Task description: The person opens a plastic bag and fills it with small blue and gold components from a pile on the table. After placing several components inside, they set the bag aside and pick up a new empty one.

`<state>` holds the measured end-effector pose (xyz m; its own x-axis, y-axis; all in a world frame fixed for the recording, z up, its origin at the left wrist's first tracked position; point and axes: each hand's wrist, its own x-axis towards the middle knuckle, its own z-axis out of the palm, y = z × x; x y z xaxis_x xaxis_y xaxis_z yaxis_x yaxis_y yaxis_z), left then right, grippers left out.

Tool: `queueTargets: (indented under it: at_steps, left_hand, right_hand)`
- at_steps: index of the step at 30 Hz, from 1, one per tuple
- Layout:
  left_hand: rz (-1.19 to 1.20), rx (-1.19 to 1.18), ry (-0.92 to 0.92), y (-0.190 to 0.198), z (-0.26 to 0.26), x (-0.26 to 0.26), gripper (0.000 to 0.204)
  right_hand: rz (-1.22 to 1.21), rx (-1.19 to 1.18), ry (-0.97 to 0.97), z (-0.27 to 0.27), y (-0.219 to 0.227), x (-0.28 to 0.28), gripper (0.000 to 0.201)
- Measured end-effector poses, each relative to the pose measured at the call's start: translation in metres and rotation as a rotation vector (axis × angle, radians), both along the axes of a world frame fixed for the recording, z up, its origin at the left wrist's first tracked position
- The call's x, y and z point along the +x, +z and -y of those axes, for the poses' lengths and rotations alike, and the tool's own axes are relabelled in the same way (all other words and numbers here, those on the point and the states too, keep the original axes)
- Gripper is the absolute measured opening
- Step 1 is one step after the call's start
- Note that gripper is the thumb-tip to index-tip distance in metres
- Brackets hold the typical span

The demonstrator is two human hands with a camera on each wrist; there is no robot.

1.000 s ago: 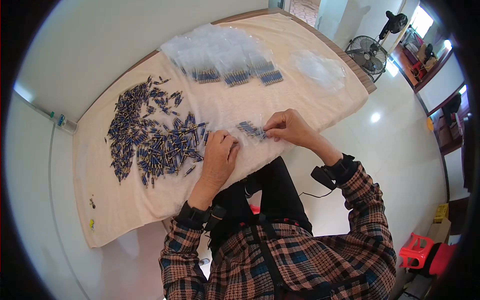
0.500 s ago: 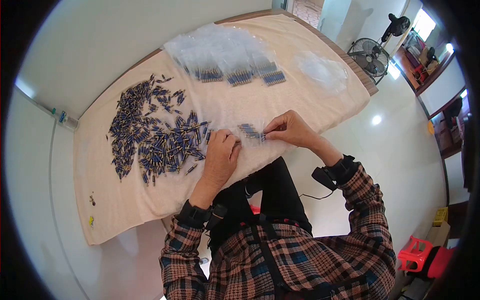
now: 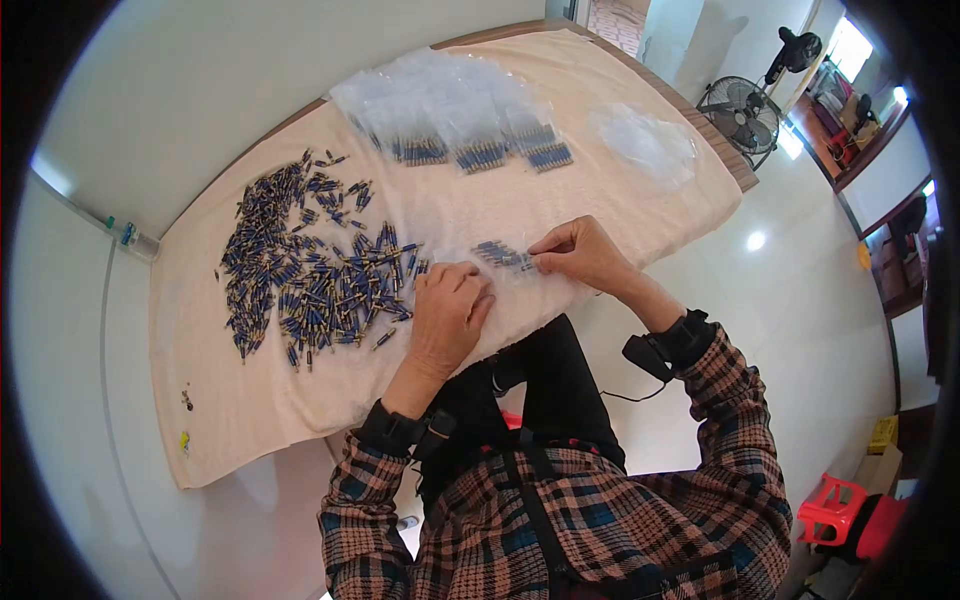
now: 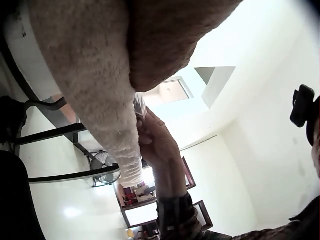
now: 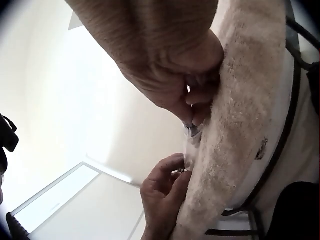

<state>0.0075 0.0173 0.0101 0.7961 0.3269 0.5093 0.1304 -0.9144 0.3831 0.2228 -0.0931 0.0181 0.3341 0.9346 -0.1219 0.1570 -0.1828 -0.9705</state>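
A clear plastic bag lies on the cloth between the two hands, with several small blue rods with brass-coloured ends lined up in it. My right hand pinches the bag's right end between thumb and fingers. At the bag's left end is my left hand, its fingers bent and the knuckles up. In the right wrist view, small metal ends show between the left hand's thumb and forefinger, by the bag. A big loose pile of the same rods spreads just left of the left hand.
Filled clear bags overlap along the back of the table, and a stack of flat clear bags lies at the back right. A pale fleece cloth covers the table. On the floor beyond stand a fan and a red stool.
The left hand has shifted slightly to the right with its fingers spread a little more. The right hand keeps its pinch on the bag, and the rods inside have tilted slightly.
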Motion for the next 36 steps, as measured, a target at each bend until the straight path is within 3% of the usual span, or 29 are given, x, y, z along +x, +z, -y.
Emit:
queueTargets:
  at_steps: [3, 11, 14, 27, 36]
  left_hand:
    - [0.048, -0.020, 0.050, 0.000, 0.000, 0.003, 0.024]
    - [0.071, 0.013, -0.024, -0.003, -0.002, 0.006, 0.022]
    - [0.079, -0.009, -0.038, -0.003, -0.002, 0.006, 0.022]
    - [0.112, -0.074, -0.009, -0.005, -0.001, 0.004, 0.023]
    - [0.115, -0.090, -0.005, -0.006, -0.001, 0.003, 0.023]
  right_hand:
    - [0.002, 0.065, 0.017, -0.003, -0.007, 0.000, 0.015]
    - [0.139, 0.073, 0.071, -0.003, -0.009, -0.001, 0.013]
    - [0.318, 0.162, 0.080, -0.007, -0.015, -0.002, 0.011]
    - [0.303, 0.104, 0.019, -0.003, -0.009, -0.012, 0.011]
    - [0.455, 0.209, 0.156, 0.005, -0.003, -0.011, 0.015]
